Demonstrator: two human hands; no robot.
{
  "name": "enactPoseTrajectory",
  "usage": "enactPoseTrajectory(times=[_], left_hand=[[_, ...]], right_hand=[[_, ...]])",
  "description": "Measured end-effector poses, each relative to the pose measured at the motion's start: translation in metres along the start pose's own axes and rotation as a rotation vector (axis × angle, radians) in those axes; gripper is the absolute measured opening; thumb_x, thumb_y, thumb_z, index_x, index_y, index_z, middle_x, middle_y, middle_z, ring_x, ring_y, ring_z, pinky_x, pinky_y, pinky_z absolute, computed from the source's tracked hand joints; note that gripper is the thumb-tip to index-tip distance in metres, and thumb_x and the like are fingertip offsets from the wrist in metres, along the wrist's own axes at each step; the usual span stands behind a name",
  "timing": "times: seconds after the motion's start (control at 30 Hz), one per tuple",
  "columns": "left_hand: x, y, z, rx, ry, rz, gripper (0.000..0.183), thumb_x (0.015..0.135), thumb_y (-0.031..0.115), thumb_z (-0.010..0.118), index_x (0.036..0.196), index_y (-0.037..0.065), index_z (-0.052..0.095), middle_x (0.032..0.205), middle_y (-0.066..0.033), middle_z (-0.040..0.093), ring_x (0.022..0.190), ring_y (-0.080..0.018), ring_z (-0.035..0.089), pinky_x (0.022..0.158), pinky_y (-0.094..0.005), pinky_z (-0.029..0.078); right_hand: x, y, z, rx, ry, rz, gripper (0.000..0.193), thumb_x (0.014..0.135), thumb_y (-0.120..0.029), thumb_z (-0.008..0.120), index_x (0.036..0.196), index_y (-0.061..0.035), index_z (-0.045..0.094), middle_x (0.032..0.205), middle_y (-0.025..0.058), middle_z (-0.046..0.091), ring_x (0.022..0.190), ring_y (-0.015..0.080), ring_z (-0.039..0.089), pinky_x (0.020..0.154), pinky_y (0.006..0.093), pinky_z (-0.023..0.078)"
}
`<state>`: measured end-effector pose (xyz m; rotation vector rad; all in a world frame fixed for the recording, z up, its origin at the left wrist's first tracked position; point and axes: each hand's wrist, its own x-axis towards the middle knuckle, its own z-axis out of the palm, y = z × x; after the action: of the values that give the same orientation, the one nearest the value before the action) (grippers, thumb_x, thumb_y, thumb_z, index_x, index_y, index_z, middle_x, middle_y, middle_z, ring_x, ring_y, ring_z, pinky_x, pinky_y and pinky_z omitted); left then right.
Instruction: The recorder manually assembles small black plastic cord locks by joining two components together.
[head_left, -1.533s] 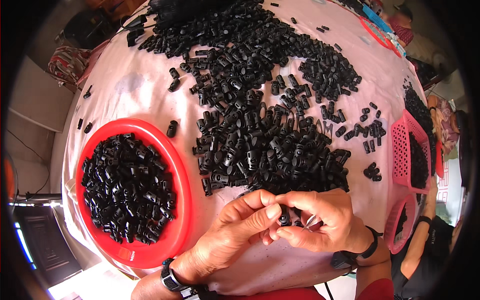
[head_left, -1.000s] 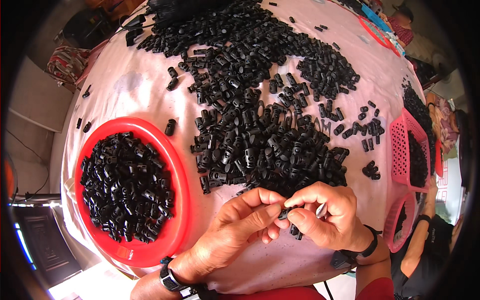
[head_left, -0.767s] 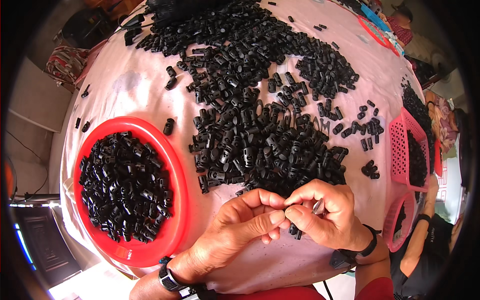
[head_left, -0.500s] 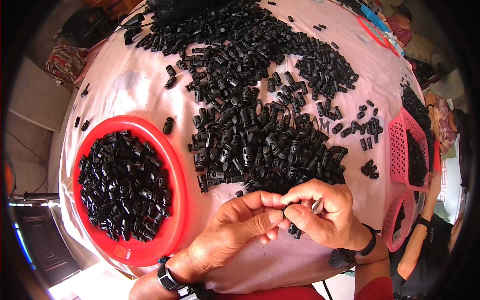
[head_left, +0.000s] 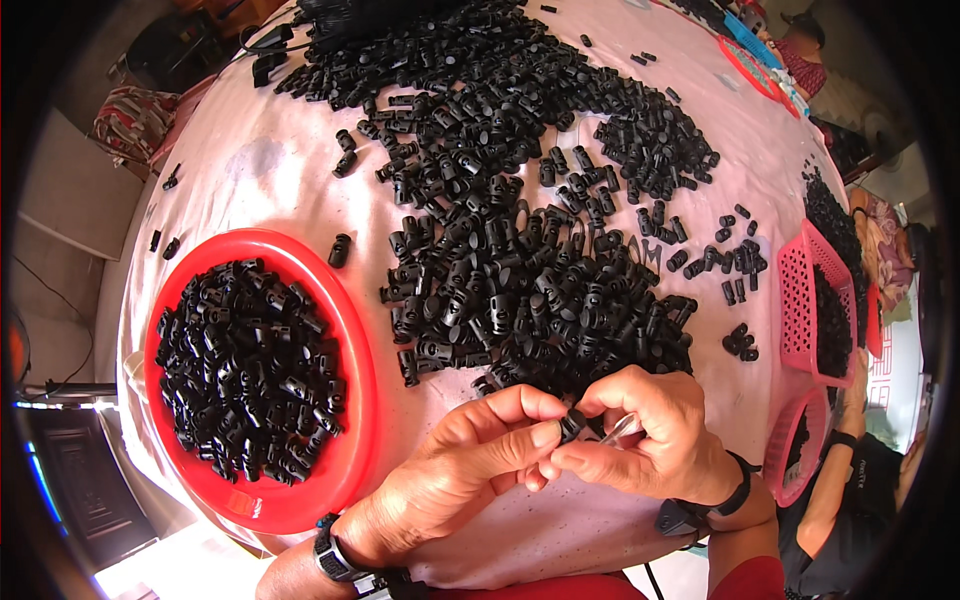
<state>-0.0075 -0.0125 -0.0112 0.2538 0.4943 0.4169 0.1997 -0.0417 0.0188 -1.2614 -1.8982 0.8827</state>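
Note:
Near the front edge of the cloth-covered table, my left hand (head_left: 490,450) pinches a small black plastic cord lock (head_left: 572,426) between thumb and fingertips. My right hand (head_left: 650,430) is closed around a slim, shiny, pale thing (head_left: 622,428) whose exact kind I cannot make out. Its fingertips come close to the cord lock from the right. Just beyond my hands spreads a large heap of black cord locks (head_left: 540,290), reaching to the far end of the table. To the left, a red round basin (head_left: 360,400) is filled with more of the same pieces.
On the right stand a pink perforated basket (head_left: 800,300) and a pink round basket (head_left: 785,460), both holding black pieces. Loose cord locks (head_left: 740,258) lie scattered nearby. A co-worker's arm (head_left: 825,505) shows at the right edge. Another person sits at the far right.
My right fingers have shifted from over the cord lock to beside it, so the lock and the pale thing show more. My left hand has barely moved.

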Motion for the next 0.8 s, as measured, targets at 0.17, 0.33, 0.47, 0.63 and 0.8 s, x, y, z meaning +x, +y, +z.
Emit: enactPoseTrajectory(times=[0.17,0.33,0.47,0.63,0.8], left_hand=[[-0.0023,0.0002,-0.0008,0.061,-0.047,0.004,0.023,0.098,0.019,0.060,0.117,0.006,0.059,0.097,0.0021,0.061,0.082,-0.0058,0.053,0.078,-0.0208,0.045],[-0.0012,-0.0010,0.0025,0.021,0.020,0.005,0.026,0.098,0.020,0.060,0.121,0.008,0.060,0.098,0.0032,0.061,0.082,-0.0053,0.053,0.079,-0.0207,0.045],[-0.0019,-0.0024,-0.0009,0.004,0.033,0.022,0.025,0.098,0.020,0.060,0.121,0.009,0.060,0.099,0.0031,0.061,0.082,-0.0051,0.053,0.078,-0.0209,0.046],[0.0001,-0.0029,-0.0034,0.031,-0.006,0.020,0.025,0.097,0.020,0.061,0.119,0.009,0.060,0.100,0.0040,0.061,0.082,-0.0049,0.053,0.078,-0.0212,0.046],[0.0001,-0.0011,-0.0014,0.089,0.019,-0.002,0.025,0.098,0.021,0.060,0.119,0.009,0.061,0.101,0.0041,0.061,0.084,-0.0048,0.051,0.078,-0.0209,0.044]], right_hand=[[0.0006,-0.0038,0.0018,-0.053,-0.021,-0.002,0.030,0.081,-0.025,0.080,0.085,-0.0024,0.060,0.070,0.0068,0.067,0.054,0.0142,0.066,0.042,0.0245,0.049],[-0.0021,-0.0007,0.0032,-0.102,-0.007,0.048,0.037,0.077,-0.032,0.082,0.081,-0.0035,0.059,0.068,0.0071,0.067,0.052,0.0165,0.065,0.042,0.0276,0.047],[-0.0012,-0.0002,0.0056,-0.134,-0.002,0.032,0.040,0.075,-0.035,0.084,0.080,-0.0037,0.058,0.067,0.0076,0.067,0.053,0.0180,0.066,0.043,0.0282,0.048],[0.0004,-0.0024,0.0044,-0.182,-0.023,0.070,0.042,0.074,-0.036,0.084,0.079,-0.0037,0.057,0.067,0.0092,0.066,0.054,0.0201,0.066,0.045,0.0294,0.050],[-0.0006,-0.0006,0.0039,-0.196,-0.031,0.069,0.043,0.074,-0.037,0.084,0.078,-0.0041,0.057,0.065,0.0092,0.065,0.054,0.0209,0.066,0.045,0.0300,0.050]])
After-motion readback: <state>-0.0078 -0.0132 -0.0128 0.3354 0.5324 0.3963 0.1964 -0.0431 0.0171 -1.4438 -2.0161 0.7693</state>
